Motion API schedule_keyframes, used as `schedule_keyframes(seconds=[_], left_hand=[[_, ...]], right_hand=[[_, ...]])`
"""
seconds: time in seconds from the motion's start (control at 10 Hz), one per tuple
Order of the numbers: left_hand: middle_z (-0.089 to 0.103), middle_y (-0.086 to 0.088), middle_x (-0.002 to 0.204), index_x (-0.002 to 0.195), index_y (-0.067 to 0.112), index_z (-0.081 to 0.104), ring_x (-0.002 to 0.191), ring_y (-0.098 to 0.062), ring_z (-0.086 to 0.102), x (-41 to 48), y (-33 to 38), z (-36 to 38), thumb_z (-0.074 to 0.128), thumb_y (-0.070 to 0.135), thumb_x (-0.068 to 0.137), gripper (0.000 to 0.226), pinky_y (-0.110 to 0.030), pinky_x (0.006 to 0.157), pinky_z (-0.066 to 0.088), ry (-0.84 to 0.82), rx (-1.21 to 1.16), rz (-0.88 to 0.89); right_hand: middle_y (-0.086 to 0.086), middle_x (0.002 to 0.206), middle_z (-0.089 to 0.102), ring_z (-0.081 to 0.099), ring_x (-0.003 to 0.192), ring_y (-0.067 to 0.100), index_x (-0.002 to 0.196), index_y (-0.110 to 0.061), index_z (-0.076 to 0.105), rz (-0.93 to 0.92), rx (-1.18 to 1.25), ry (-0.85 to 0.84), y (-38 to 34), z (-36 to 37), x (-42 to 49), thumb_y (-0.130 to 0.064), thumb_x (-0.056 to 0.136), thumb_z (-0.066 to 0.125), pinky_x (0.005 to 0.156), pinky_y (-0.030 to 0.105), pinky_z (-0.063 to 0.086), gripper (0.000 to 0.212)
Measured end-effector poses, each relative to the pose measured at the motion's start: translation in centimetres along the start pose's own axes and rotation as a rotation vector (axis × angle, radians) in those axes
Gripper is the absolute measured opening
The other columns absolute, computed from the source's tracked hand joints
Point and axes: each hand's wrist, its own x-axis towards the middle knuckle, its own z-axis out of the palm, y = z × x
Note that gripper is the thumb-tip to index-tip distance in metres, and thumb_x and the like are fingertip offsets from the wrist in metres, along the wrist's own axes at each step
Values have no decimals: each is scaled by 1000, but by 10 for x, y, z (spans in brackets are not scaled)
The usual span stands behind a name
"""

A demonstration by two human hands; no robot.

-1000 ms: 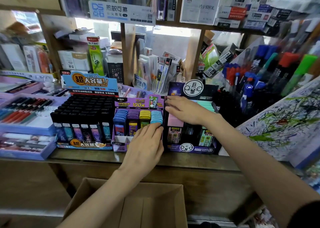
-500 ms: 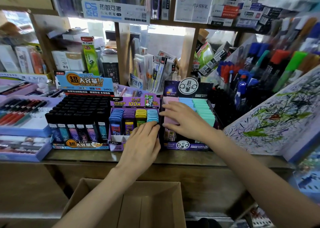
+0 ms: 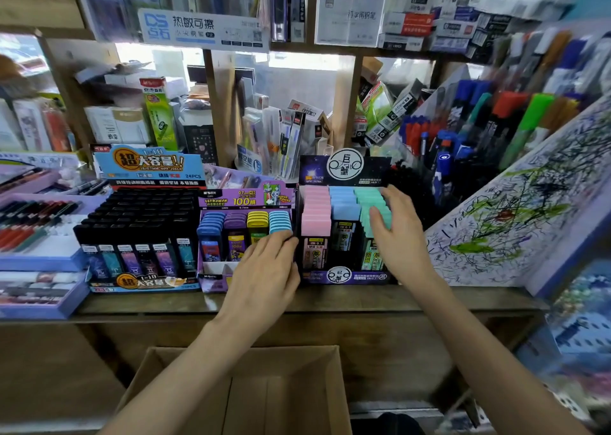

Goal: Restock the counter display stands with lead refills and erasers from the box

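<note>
restocking, levelling phase. the right hand (image 3: pixel 393 236), which half a second earlier lay on the pink-capped column (image 3: pixel 315 213) at the left of the dark, star-printed cardboard display stand (image 3: pixel 344 274), has crossed the pale-blue-capped column (image 3: pixel 344 203) to the mint-green-capped column (image 3: pixel 367 195) at its right. its fingers are spread and laid over the tops of the mint-green lead refill cases; it pinches nothing. the left hand (image 3: pixel 267 269) has not shifted: its fingers are straight and pressed together, with the tips touching the light-blue cases (image 3: pixel 279 221) at the right end of the purple cardboard display stand (image 3: pixel 244 198), just beside the dark stand. both stands sit on the brown wooden counter (image 3: pixel 429 299), and every column in view holds cases. the open brown cardboard box (image 3: pixel 297 388) stands below the counter edge, between the forearms; its visible inside shows bare cardboard. judgement: moving from column to column reads as pressing rows level rather than adding stock, so the refill part of the task appears close to done. erasers cannot be told apart in this view.
</note>
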Motion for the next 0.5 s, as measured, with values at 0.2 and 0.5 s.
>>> schedule_keyframes(seconds=[0.2,0.5], left_hand=[[56,-7,131,125,7,57,117,-23,56,-5,0,5,61,13,86,41,-36,94,47,2,-9,-20],[52,0,133,126,11,56,122,-16,50,-19,-5,-24,55,16,92,35,-30,100,41,44,-166,-29]], right_hand=[[6,150,33,37,134,19,144,-9,32,168,55,-81,4,7,0,-25,99,43,99,21,25,49],[3,148,34,23,138,15,131,-10,51,-72,-89,-52,-6,-10,-21,-21,98,46,109,22,15,35]])
